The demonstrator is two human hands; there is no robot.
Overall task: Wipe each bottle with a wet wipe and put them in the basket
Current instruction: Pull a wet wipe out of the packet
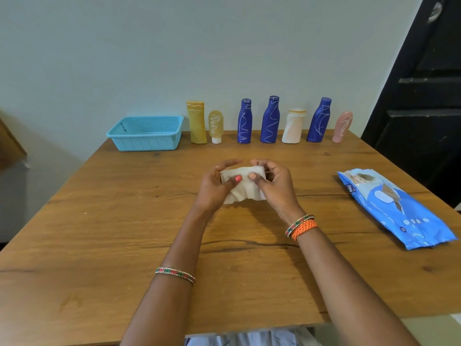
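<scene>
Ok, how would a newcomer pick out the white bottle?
Look at the row of bottles along the wooden table's far edge, right of the blue basket. The white bottle stands fifth from the basket, between two taller dark blue bottles, squat with a wide yellowish-rimmed cap.

basket (pixel 146 133) left of bottles (pixel 269 121) along table's (pixel 99 221) back — wipes pack (pixel 396 208) right.

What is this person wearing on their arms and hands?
Both forearms are bare, with no sleeves. The left arm has one thin bangle patterned in red and green. The right wrist carries a similar thin bangle beside a wider orange woven band. The left thumbnail is painted orange-pink.
</scene>
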